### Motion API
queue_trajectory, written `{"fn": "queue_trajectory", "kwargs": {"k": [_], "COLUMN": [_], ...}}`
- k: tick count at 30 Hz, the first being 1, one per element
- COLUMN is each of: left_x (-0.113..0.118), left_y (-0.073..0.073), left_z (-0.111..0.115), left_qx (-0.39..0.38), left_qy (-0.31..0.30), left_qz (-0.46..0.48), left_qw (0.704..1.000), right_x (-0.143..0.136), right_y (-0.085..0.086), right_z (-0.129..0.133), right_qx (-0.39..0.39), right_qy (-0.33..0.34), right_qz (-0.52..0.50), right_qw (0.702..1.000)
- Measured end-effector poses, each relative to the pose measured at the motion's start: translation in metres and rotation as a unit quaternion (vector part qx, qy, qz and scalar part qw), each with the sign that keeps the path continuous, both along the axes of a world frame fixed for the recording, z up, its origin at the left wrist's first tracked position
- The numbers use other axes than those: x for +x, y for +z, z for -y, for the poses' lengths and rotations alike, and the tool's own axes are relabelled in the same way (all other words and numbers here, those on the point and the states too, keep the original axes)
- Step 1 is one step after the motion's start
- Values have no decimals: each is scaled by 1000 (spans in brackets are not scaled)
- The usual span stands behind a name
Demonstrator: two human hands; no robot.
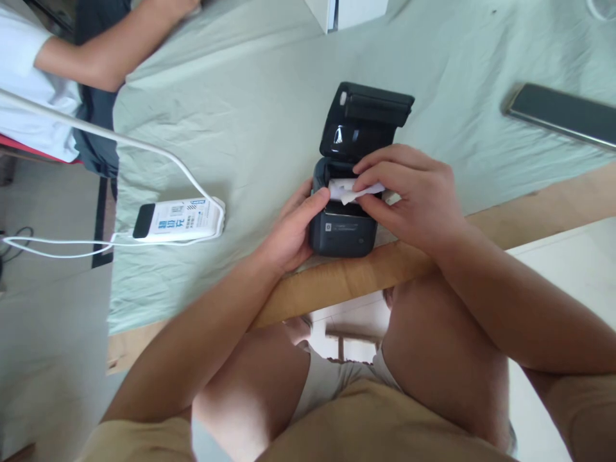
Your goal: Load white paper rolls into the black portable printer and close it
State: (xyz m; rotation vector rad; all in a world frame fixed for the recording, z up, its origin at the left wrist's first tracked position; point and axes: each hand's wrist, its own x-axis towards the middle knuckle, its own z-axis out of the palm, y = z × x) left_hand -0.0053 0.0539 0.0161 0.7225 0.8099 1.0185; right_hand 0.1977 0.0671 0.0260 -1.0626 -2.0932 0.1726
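Note:
A small black label printer [344, 234] sits near the table's front edge with its lid [363, 122] swung up and back. My left hand [298, 224] grips the printer's left side, its thumb resting at the rim of the open compartment. Inside lies a white paper roll [338, 186]. My right hand [409, 192] reaches in from the right and pinches the loose end of the paper [360, 192] between thumb and fingers. Part of the roll is hidden by my right fingers.
A white power bank [180, 219] with a white cable lies to the left. A dark phone [563, 112] lies at the right. A white box [356, 13] stands at the back. Another person's arm [110, 54] rests at the far left. The table's wooden edge [337, 276] runs in front.

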Motion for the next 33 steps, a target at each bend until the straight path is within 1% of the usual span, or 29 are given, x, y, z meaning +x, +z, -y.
{"fn": "queue_trajectory", "kwargs": {"k": [3,5,8,11,16,21,24,27,30,33], "left_x": [2,2,1,0,-2,-4,-4,-4,-4,-5], "left_y": [0,-2,-3,-3,1,-3,-6,-8,-8,-8], "left_z": [0,0,0,0,1,-1,-3,-3,-3,-3], "left_qx": [-1,3,11,22,43,60,74,76,73,74], "left_qy": [10,15,7,-7,-14,-5,-24,-22,-24,-25], "left_qz": [1,-1,15,29,-4,-27,-11,5,5,-2], "left_qw": [1000,1000,1000,999,999,998,997,997,997,997], "right_x": [1,-1,-7,-9,-4,-2,-2,-2,-2,-3], "right_y": [2,3,2,-2,-3,-4,-5,-3,-1,-4], "right_z": [6,12,19,22,23,23,21,20,21,22], "right_qx": [-4,12,40,33,28,47,101,149,152,144], "right_qy": [-24,-25,-14,10,46,25,19,17,6,6], "right_qz": [18,26,37,53,57,72,48,26,31,43], "right_qw": [1000,999,998,998,997,996,993,988,988,989]}}
